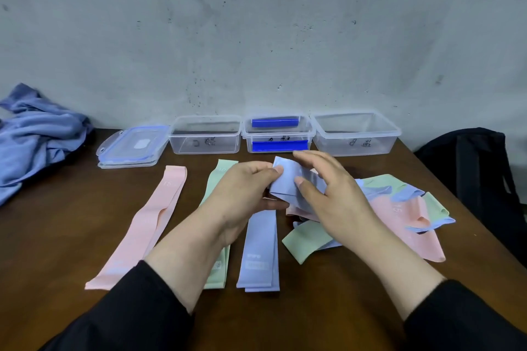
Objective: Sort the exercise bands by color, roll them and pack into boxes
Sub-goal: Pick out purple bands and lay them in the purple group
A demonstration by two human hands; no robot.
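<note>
Blue band (288,179) is up off the table, your left hand (245,194) pinching its near-left fold and your right hand (328,191) pinching the other side, just near of the middle box (278,134). You look mid-sort: lay it on the flat blue band (258,251) beside the green band (219,179) and pink band (148,225), then back to the tangled pile (399,208) on the right.
</note>
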